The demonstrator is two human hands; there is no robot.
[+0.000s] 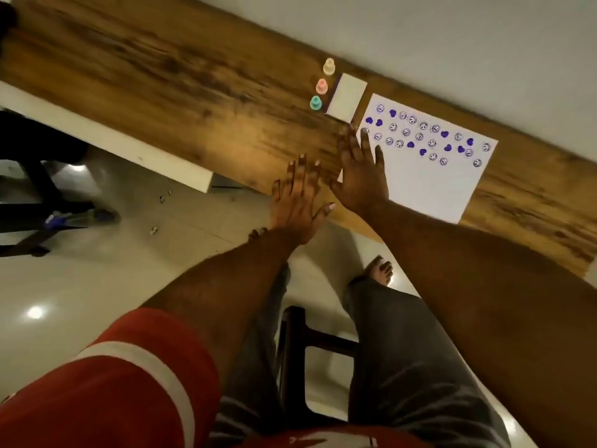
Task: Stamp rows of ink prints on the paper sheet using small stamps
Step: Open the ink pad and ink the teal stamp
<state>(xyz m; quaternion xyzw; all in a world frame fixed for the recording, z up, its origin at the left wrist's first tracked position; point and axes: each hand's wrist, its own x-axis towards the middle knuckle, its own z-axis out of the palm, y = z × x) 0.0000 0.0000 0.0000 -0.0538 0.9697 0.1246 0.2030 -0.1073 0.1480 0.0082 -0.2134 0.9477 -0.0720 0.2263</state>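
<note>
Wood-grain table against a pale wall, glossy floor below.
The long brown table runs diagonally from the upper left to the right edge, its far side meeting the plain wall in the upper right. A white panel lies under its near edge at left. Pale tiles fill the lower left, with a bright light reflection and small scraps at centre left. A dark chair frame stands at the left edge and a dark wooden stool at bottom centre.
</note>
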